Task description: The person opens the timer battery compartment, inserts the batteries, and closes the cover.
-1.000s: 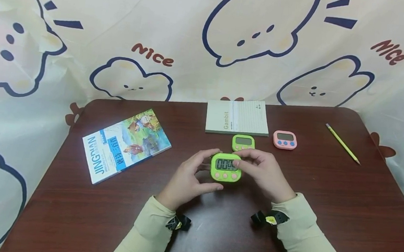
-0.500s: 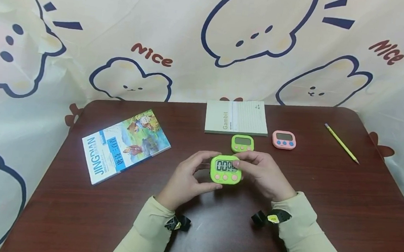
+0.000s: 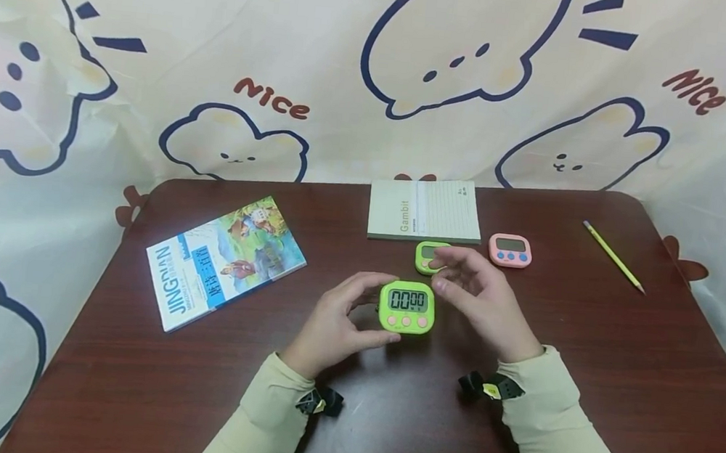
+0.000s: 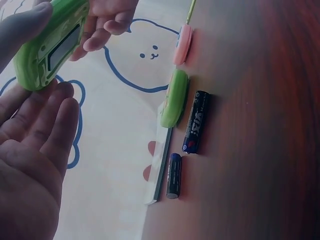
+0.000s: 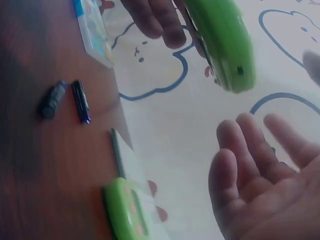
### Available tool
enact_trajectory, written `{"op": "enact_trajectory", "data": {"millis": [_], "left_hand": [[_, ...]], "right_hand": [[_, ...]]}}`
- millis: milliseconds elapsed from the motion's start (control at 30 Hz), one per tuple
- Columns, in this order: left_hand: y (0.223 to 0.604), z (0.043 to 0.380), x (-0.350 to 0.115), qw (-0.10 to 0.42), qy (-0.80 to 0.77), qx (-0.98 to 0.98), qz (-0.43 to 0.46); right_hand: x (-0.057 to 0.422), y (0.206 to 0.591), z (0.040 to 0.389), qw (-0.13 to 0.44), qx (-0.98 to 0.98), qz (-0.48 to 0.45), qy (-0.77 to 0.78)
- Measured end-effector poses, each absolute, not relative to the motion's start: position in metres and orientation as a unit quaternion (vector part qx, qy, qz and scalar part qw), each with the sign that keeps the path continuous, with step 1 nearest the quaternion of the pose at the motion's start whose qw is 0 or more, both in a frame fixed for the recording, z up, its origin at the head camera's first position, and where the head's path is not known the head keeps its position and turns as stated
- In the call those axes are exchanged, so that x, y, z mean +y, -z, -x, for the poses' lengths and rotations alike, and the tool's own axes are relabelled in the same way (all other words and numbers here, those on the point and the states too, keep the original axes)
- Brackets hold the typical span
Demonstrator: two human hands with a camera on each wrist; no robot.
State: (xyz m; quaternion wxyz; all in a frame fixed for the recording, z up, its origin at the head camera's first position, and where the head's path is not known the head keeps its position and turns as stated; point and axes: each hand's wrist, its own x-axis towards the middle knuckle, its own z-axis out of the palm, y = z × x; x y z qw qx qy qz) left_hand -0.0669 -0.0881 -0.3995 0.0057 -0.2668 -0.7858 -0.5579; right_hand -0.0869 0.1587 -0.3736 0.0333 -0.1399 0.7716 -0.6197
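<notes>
My left hand (image 3: 334, 326) grips a green digital timer (image 3: 405, 322) between thumb and fingers, raised above the table. Its lit display reads 00:00, over a row of pink buttons. To its right, my right hand (image 3: 489, 308) is apart from it, fingers loosely bent and holding nothing. In the right wrist view, the relaxed fingers (image 5: 227, 170) point at the timer across a gap. A second green timer (image 3: 424, 258) lies behind, partly covered by the right hand in the head view. Two dark batteries, one thicker (image 4: 196, 122) and one thinner (image 4: 173, 176), lie on the table; the head view hides them.
A pale notepad (image 3: 426, 211) lies at the table's back edge, a pink timer (image 3: 510, 251) to its right. Farther right is a yellow pencil (image 3: 613, 256). A colourful book (image 3: 226, 264) lies at the left. Behind the table (image 3: 156, 396) hangs a printed cloth (image 3: 339, 137).
My right hand has let go of the held timer and drawn back slightly to the right, uncovering its display. The left hand keeps its grip, almost unmoved.
</notes>
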Motion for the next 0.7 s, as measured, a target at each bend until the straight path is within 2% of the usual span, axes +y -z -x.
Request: {"op": "enact_trajectory", "data": {"millis": [167, 467, 700], "left_hand": [[0.3962, 0.0662, -0.0884, 0.006, 0.57, -0.783, 0.25], [0.3947, 0.0649, -0.0911, 0.012, 0.563, -0.794, 0.231], [0.3955, 0.0665, -0.0921, 0.017, 0.563, -0.793, 0.23]], "right_hand": [[0.1611, 0.369, 0.0848, 0.04, 0.795, 0.164, 0.582], [0.1607, 0.3653, 0.0803, 0.104, 0.838, 0.201, 0.496], [0.1567, 0.3627, 0.0787, 0.093, 0.848, 0.214, 0.476]]}}
